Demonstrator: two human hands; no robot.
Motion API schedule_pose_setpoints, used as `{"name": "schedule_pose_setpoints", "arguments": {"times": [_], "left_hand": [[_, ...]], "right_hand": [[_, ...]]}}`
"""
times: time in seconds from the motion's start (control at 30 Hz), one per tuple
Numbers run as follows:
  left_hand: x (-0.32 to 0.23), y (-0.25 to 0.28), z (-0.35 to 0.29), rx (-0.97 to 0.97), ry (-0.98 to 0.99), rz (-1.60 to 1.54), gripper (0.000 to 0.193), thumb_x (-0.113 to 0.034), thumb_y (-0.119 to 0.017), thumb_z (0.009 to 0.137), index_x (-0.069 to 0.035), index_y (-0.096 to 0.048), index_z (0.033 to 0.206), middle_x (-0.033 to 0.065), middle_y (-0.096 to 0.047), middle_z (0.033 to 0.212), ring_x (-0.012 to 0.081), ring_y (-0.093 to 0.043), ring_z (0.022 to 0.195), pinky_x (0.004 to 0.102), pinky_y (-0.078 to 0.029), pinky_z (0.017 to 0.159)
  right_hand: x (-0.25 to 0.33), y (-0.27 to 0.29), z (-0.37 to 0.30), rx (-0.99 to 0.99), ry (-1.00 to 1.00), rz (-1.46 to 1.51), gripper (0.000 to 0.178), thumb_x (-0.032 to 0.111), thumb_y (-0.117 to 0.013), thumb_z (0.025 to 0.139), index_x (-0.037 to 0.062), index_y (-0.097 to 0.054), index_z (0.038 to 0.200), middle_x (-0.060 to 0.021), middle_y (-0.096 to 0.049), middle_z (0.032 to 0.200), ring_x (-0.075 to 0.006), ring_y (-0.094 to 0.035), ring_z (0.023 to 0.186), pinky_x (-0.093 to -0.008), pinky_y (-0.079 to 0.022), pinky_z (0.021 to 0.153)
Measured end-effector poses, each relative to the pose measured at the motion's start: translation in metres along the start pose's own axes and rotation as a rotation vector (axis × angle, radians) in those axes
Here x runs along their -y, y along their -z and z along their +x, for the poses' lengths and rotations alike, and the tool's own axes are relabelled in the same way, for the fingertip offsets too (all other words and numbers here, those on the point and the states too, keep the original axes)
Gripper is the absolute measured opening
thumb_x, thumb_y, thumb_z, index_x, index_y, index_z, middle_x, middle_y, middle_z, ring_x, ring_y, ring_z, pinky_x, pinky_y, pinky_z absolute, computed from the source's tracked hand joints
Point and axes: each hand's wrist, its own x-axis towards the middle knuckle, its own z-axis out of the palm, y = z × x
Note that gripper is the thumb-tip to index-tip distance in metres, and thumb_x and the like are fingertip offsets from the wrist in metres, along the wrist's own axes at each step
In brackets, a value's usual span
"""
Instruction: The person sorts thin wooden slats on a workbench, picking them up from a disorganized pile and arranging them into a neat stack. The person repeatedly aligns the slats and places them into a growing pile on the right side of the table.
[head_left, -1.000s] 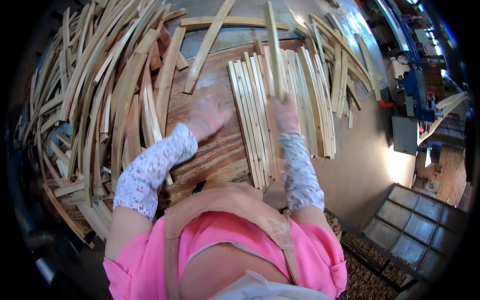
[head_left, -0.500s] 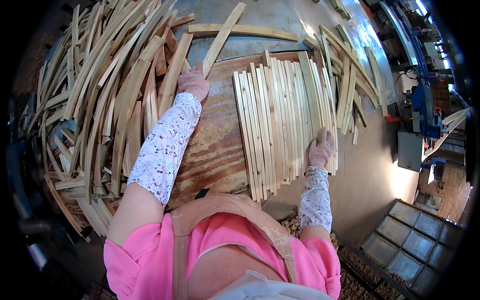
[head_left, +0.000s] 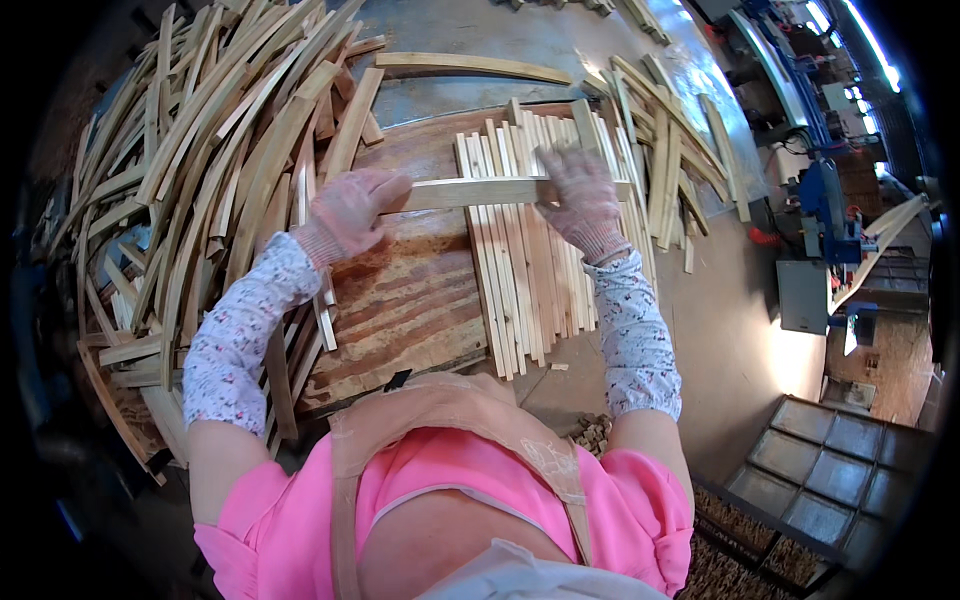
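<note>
The left hand (head_left: 355, 213), in a pinkish knit glove, is closed around the left end of a long, flat, pale wooden strip (head_left: 475, 192), held crosswise above a row of slim, pale wooden sticks (head_left: 520, 290) on the brown, streaked wooden worktop (head_left: 400, 335). The similarly gloved right hand (head_left: 580, 203), blurred, lies across the strip near its other end, fingers extended; whether it grips, I cannot tell.

The strip pile (head_left: 225, 150) lies left; right of it, a row of strips (head_left: 530, 290) lies over the board (head_left: 410, 320). Between left hand (head_left: 352, 212) and right hand (head_left: 585, 203), a crosswise strip (head_left: 460, 193) spans the row's far part (whether touching, unclear). A smaller heap (head_left: 672, 150) lies far right, a lone strip (head_left: 475, 66) beyond the board.
</note>
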Motion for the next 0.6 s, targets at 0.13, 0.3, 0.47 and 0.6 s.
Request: {"name": "schedule_pose_setpoints", "arguments": {"times": [0.13,0.3,0.47,0.6], "left_hand": [[0.000,0.019,-0.017,-0.246,-0.055,0.149,0.075,-0.016,-0.077,0.080,-0.014,-0.053,0.151,0.0117,-0.062,0.141,0.0317,-0.058,0.132,0.0453,-0.047,0.113],[-0.016,-0.003,-0.092,-0.383,0.455,0.111,0.090,-0.026,-0.079,0.081,-0.014,-0.041,0.162,0.0150,-0.050,0.156,0.0361,-0.047,0.144,0.0471,-0.036,0.124],[-0.045,-0.050,-0.148,-0.114,0.993,0.146,0.088,-0.035,-0.081,0.082,-0.011,-0.044,0.159,0.0176,-0.048,0.156,0.0385,-0.045,0.145,0.0477,-0.035,0.124],[-0.089,-0.033,-0.125,0.035,1.144,0.188,0.081,-0.038,-0.083,0.082,-0.009,-0.047,0.148,0.0144,-0.051,0.146,0.0347,-0.051,0.137,0.0449,-0.041,0.118]], "right_hand": [[0.007,0.017,-0.028,0.405,-0.125,0.113,0.061,0.043,-0.081,0.088,0.0198,-0.063,0.142,-0.0098,-0.076,0.110,-0.0269,-0.072,0.106,-0.0417,-0.054,0.099],[-0.105,-0.032,-0.089,0.013,-0.684,0.330,0.043,0.031,-0.076,0.092,0.0119,-0.070,0.131,-0.0150,-0.077,0.116,-0.0298,-0.074,0.107,-0.0441,-0.057,0.095],[-0.211,-0.024,-0.081,-0.148,-0.735,0.112,0.068,0.047,-0.079,0.087,0.0115,-0.065,0.143,-0.0215,-0.071,0.133,-0.0404,-0.067,0.122,-0.0467,-0.051,0.106],[-0.162,-0.060,-0.040,-0.004,-0.706,0.263,0.080,0.045,-0.077,0.089,0.0092,-0.052,0.157,-0.0238,-0.064,0.143,-0.0412,-0.061,0.131,-0.0465,-0.047,0.112]]}}
